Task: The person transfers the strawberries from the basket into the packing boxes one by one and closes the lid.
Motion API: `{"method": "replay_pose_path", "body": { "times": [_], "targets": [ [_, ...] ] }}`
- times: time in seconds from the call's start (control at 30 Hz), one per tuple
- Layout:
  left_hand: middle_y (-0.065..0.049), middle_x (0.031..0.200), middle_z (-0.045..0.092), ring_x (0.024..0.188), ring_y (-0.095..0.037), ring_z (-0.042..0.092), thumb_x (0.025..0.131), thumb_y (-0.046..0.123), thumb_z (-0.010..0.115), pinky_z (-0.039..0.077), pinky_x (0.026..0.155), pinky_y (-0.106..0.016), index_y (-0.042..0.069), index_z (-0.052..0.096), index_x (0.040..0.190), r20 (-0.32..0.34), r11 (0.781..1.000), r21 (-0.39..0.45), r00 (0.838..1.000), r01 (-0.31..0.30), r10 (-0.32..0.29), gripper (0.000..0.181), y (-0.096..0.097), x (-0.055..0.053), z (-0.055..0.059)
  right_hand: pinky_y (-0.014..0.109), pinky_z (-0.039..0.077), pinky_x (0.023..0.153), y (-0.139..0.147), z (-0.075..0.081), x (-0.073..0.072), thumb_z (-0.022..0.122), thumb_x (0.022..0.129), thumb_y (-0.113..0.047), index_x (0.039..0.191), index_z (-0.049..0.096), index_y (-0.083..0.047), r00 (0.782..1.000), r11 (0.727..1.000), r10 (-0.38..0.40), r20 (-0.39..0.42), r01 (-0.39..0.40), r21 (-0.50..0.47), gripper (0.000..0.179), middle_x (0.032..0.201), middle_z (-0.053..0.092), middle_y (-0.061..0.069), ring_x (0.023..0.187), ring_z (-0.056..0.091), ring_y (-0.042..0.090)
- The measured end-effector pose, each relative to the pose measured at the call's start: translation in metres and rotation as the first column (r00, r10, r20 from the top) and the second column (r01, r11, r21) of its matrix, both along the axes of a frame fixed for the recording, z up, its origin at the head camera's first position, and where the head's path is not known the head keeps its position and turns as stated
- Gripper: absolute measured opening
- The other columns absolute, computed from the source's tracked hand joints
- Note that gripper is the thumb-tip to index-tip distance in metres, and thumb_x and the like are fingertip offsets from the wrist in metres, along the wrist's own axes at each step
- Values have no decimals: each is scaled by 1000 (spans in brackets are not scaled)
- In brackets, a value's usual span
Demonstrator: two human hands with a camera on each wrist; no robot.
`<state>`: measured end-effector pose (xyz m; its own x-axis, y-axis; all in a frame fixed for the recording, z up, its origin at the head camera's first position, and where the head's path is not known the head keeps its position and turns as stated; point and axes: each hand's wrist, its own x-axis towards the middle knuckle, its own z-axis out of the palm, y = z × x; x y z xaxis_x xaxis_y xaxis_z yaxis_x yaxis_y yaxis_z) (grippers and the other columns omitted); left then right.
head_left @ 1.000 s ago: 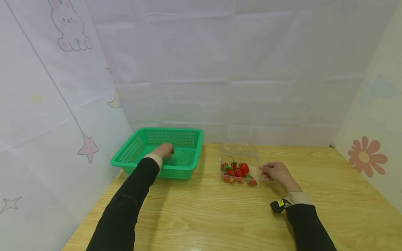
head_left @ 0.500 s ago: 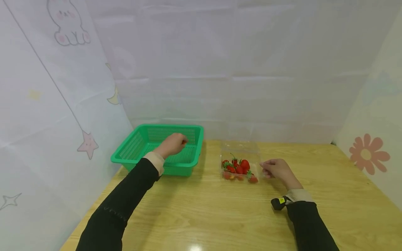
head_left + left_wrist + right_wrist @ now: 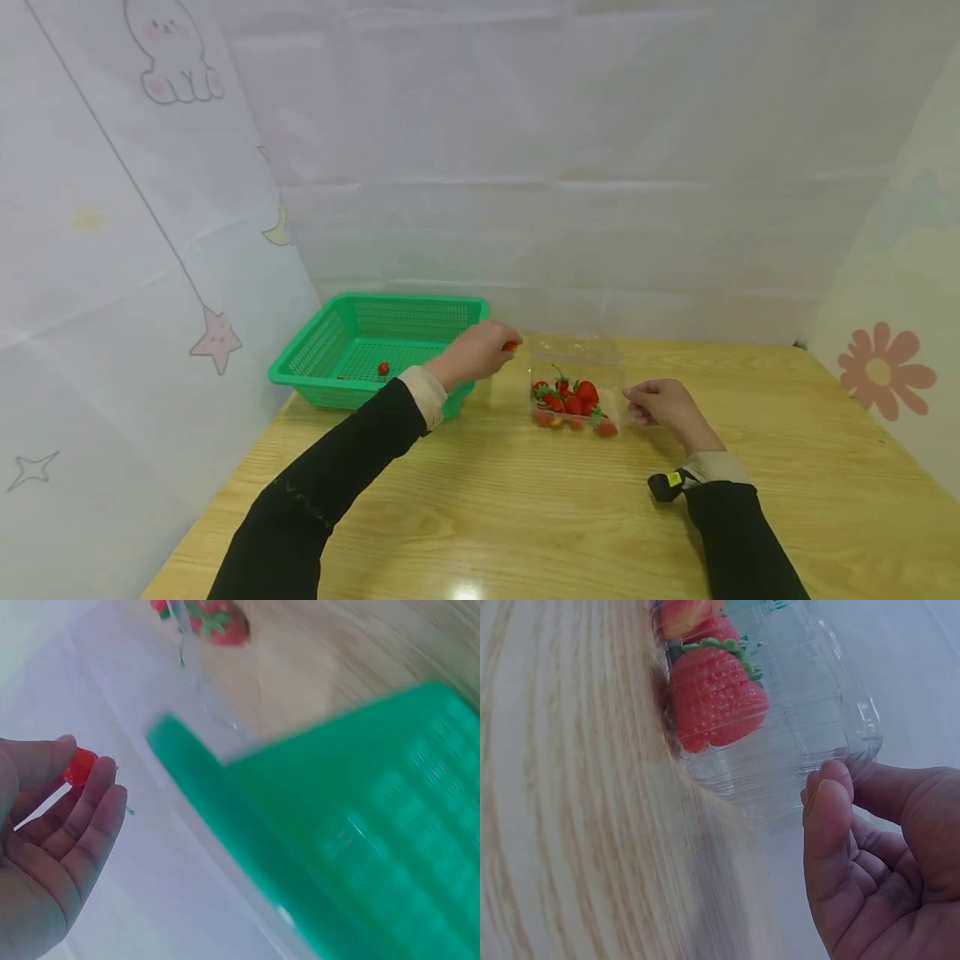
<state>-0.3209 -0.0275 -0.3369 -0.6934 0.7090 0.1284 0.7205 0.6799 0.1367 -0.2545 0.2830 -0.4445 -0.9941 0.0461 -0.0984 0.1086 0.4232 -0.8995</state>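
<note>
My left hand (image 3: 480, 354) pinches a small red strawberry (image 3: 80, 766) between thumb and fingertips. It is just past the right rim of the green plastic basket (image 3: 408, 300), above the table; fingers hide part of the fruit. A small strawberry (image 3: 383, 367) lies on the basket floor, with a tiny red bit near it. To the right stands a clear plastic box (image 3: 577, 350) with its lid raised at the back and several strawberries (image 3: 587, 392) inside. My right hand (image 3: 663, 404) pinches the right edge of this box; in the right wrist view, thumb and index finger meet at its rim.
Under everything is a wooden table (image 3: 480, 500). A pale sheet (image 3: 480, 167) hangs along the back edge, with printed sheets at both sides. The basket's raised rim lies close beneath my left forearm.
My left hand has risen out of the basket and moved right towards the box, carrying the strawberry. The basket floor fruit has come into sight. My right hand has stayed at the box.
</note>
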Motion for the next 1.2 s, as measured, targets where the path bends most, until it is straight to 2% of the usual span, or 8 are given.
{"method": "replay_pose_path", "body": {
  "times": [0.17, 0.27, 0.37, 0.47, 0.63, 0.77, 1.0, 1.2],
  "targets": [
    [-4, 102, 68, 89, -15, 62, 97, 12, 62, 49, 75, -25, 9, 71, 111, -48, 991, -106, 995, 78, -83, 17, 30, 4, -5, 35, 56, 66, 0, -2, -1, 55, 101, -22, 118, 57, 14, 1000, 1000, -6, 0, 6, -14, 40, 92, 66, 20, 71, 62, 17],
    [1, 88, 64, 76, -11, 55, 98, 12, 60, 42, 67, -22, 12, 70, 98, -68, 982, -157, 991, 101, -113, 10, 46, 7, -10, 34, 56, 65, 1, -3, -1, 55, 101, -22, 118, 57, 14, 1000, 1000, -8, 0, 8, -16, 40, 91, 66, 19, 71, 62, 17],
    [3, 70, 46, 63, -10, 38, 99, 9, 56, 31, 59, -22, 13, 61, 80, -60, 977, -184, 991, 110, -123, 21, 60, 9, -16, 34, 56, 66, 1, -4, -1, 56, 101, -22, 117, 57, 14, 1000, 1000, -3, -3, 2, -24, 39, 90, 66, 19, 71, 62, 17],
    [2, 64, 32, 61, -12, 28, 100, 5, 52, 26, 57, -24, 12, 56, 73, -46, 973, -205, 992, 109, -121, 27, 71, 9, -22, 33, 56, 65, 2, -4, -1, 56, 101, -21, 117, 58, 14, 1000, 1000, 1, -4, -1, -31, 39, 89, 66, 19, 70, 62, 16],
    [5, 67, 45, 62, -11, 36, 98, 5, 52, 31, 57, -24, 14, 67, 79, -59, 965, -253, 994, 74, -92, 26, 87, 7, -34, 33, 56, 64, 2, -3, -1, 57, 101, -21, 116, 58, 14, 1000, 999, -3, -2, 3, -44, 38, 88, 65, 18, 68, 61, 15],
    [5, 72, 54, 63, -10, 43, 98, 4, 53, 36, 56, -23, 15, 68, 78, -47, 963, -265, 997, 46, -61, 27, 95, 2, -46, 32, 55, 63, 2, -3, -1, 57, 100, -21, 116, 58, 14, 1000, 998, -9, 6, 10, -60, 38, 86, 65, 17, 67, 60, 14],
    [4, 73, 60, 63, -10, 49, 98, 7, 56, 42, 58, -22, 15, 66, 78, -90, 950, -311, 994, 35, -66, 24, 102, -5, -66, 33, 56, 65, 1, -4, -1, 57, 100, -22, 117, 57, 14, 1000, 999, -8, 3, 8, -49, 40, 89, 65, 18, 69, 61, 15],
    [3, 79, 66, 69, -11, 59, 98, 8, 59, 49, 64, -23, 16, 72, 83, -119, 946, -324, 991, 13, -54, 21, 106, -6, -75, 32, 56, 65, 2, -3, -2, 57, 100, -21, 117, 58, 14, 1000, 999, -12, 3, 12, -53, 39, 88, 65, 18, 68, 61, 14]
  ]
}}
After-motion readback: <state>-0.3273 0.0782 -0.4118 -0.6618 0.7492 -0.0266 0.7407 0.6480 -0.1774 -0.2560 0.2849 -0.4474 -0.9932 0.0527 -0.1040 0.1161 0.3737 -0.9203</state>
